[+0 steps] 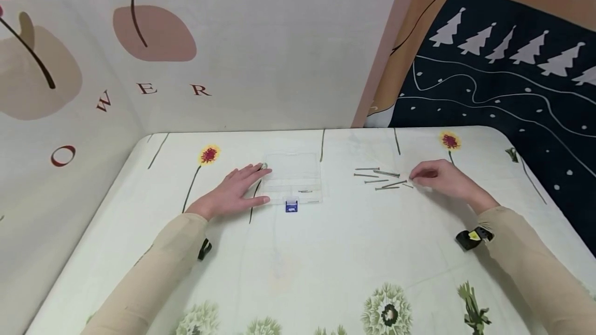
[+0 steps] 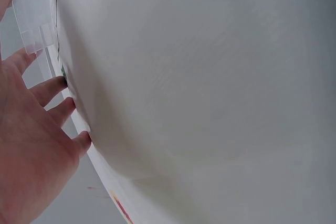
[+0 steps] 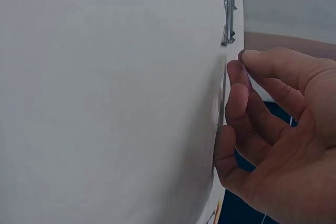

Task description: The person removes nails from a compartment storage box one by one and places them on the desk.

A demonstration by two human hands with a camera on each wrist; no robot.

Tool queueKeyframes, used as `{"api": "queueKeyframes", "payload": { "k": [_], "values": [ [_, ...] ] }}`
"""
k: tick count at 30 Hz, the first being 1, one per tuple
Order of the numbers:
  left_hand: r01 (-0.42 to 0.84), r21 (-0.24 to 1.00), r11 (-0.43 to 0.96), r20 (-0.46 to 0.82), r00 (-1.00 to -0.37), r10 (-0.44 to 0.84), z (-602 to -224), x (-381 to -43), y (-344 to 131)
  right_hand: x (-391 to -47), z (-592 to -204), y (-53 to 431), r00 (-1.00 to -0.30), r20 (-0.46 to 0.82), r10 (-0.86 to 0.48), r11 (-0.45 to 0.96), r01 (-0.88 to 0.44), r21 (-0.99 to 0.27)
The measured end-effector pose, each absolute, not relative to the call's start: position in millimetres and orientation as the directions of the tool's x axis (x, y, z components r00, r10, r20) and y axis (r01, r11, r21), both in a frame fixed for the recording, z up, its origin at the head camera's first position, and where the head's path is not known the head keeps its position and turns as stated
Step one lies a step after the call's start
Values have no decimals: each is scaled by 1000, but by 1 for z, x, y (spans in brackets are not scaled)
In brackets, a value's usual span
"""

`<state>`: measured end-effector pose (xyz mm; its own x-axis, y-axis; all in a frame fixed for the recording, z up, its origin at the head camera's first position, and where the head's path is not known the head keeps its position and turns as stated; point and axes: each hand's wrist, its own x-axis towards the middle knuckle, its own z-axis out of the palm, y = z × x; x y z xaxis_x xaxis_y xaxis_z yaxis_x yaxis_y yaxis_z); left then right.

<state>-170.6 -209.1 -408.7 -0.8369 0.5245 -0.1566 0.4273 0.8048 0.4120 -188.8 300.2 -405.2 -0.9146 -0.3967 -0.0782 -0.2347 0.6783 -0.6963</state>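
On the cloth, a clear plastic box point(image 1: 292, 169) stands left of centre, with a blue latch point(image 1: 291, 206) at its front. A few thin metal pieces point(image 1: 304, 191) show in its front right part. My left hand point(image 1: 236, 190) rests at the box's left side, fingers spread, and the fingertips touch or nearly touch its edge. Several nails point(image 1: 386, 173) lie in a loose group to the right of the box. Beside their right end is my right hand point(image 1: 437, 176), fingers bent, with thumb and index tips close together point(image 3: 244, 61). Whether something small is between those tips cannot be made out.
A white cloth point(image 1: 326, 262) printed with flowers covers the surface. A pale printed curtain point(image 1: 279, 56) hangs behind it, and a dark cloth with white trees point(image 1: 503, 81) hangs at the right. Black wrist straps point(image 1: 469, 239) sit by the sleeves.
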Motion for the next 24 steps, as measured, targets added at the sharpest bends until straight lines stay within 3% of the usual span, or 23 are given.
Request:
{"api": "queueKeyframes", "payload": {
  "k": [24],
  "values": [
    [419,416,807,-165,-838,520,-407,-170,-209,-185,-398,276,-917,-77,-392,654,-218,-724]
  ]
}}
